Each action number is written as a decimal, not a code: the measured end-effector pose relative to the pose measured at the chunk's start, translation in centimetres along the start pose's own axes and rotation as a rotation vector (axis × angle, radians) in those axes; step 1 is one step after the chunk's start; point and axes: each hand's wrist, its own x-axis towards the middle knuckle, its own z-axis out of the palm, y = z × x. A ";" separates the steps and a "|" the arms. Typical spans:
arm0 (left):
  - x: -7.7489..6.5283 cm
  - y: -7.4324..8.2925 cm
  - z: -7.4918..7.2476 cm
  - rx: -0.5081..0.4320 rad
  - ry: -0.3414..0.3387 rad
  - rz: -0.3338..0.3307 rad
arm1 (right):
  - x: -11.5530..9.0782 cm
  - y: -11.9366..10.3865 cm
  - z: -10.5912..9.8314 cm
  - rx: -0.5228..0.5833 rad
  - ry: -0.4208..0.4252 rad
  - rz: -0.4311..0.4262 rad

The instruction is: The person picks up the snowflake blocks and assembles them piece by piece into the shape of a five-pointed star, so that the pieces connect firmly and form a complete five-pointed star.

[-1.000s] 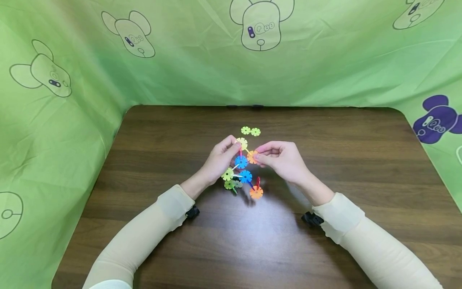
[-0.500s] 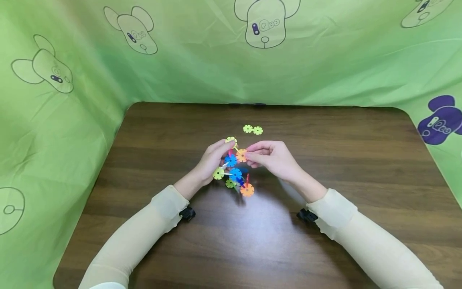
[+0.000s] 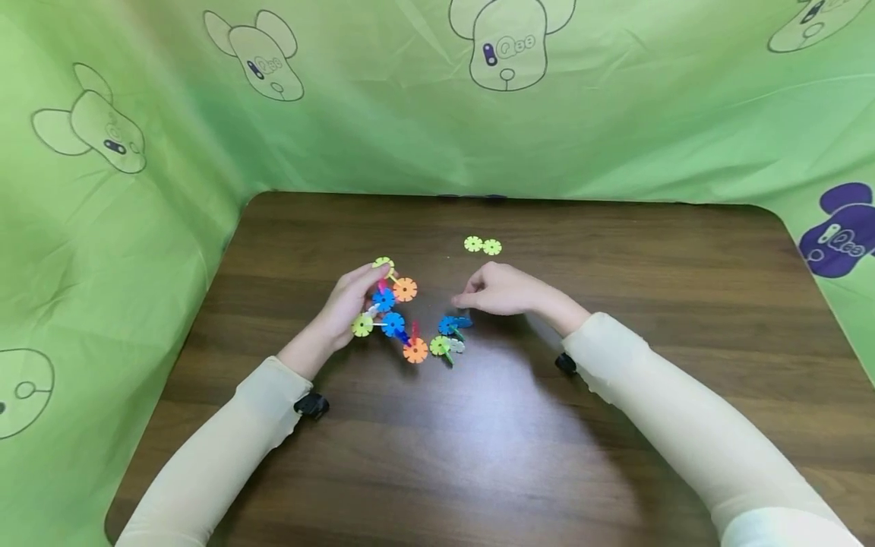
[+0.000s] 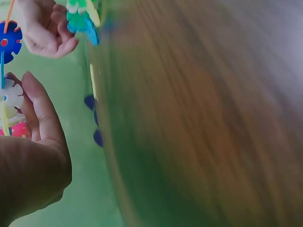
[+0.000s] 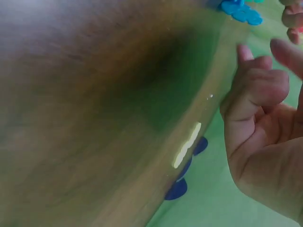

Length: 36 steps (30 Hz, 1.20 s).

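Observation:
My left hand holds an assembly of slotted snowflake discs at its upper end, thumb on a yellow disc. Orange discs, blue discs and a yellow-green disc show in it, joined edge to edge. In the left wrist view, the fingers are behind a white disc. My right hand hovers just above a loose group of blue discs. Its fingers are loosely curled, holding nothing; the right wrist view shows the thumb apart from them.
Beside the blue group, a small cluster with a green disc lies on the brown table. Two flat yellow-green discs lie farther back. A green printed curtain stands behind the table.
My right hand has let go of the orange disc and come down near the blue discs. My left hand has carried the assembly to the left, uncovering the loose pieces.

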 end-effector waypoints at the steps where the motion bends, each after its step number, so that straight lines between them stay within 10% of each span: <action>1: -0.1 0.0 -0.4 -0.008 0.001 -0.007 | 0.4 -0.1 0.0 -0.016 -0.031 0.008; 10: -0.6 0.3 -3.1 0.001 0.029 -0.026 | 2.3 -1.1 0.0 -0.026 -0.197 0.092; 21: -0.4 0.3 -2.8 0.127 -0.011 -0.024 | 2.8 -0.1 0.5 0.117 -0.225 0.089; 36: -0.4 0.1 -2.3 0.099 -0.024 -0.020 | 3.7 -1.3 0.9 0.036 -0.279 0.071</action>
